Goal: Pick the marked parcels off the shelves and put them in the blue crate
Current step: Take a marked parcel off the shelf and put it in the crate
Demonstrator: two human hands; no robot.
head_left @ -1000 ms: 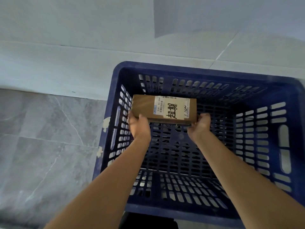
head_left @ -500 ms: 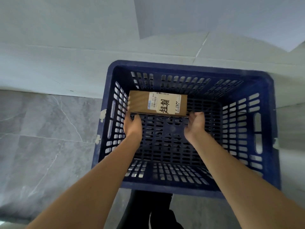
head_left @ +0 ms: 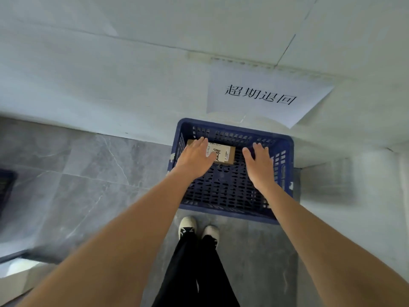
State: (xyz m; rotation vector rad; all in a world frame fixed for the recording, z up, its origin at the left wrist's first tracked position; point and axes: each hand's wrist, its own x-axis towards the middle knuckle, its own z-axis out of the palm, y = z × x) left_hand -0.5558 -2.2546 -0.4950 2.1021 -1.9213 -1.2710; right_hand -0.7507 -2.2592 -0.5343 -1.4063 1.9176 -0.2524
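With both my arms stretched out over the blue crate (head_left: pixel 285 165), my left hand (head_left: pixel 194 159) is flat, fingers straight and spread, holding nothing. It covers the left part of the brown parcel (head_left: pixel 229 154) from my view; whether the palm touches the cardboard I cannot tell. My right hand (head_left: pixel 260 166) is spread too, fingers straight and empty, hovering over the bare lattice floor to the right of the parcel, apart from it. So neither grip has anything in it.

That parcel lies flat on the crate's floor, in the far left corner, tight by the far wall, its white label with black handwriting facing up. The crate sits on the grey tiled floor (head_left: pixel 88 173), pushed up against the pale wall (head_left: pixel 132 74). On that wall, just above the crate, a white paper sign (head_left: pixel 263 98) shows printed black characters. Down below, my two white shoes (head_left: pixel 187 228) and black trousers (head_left: pixel 197 273) stand just short of the crate's near rim.
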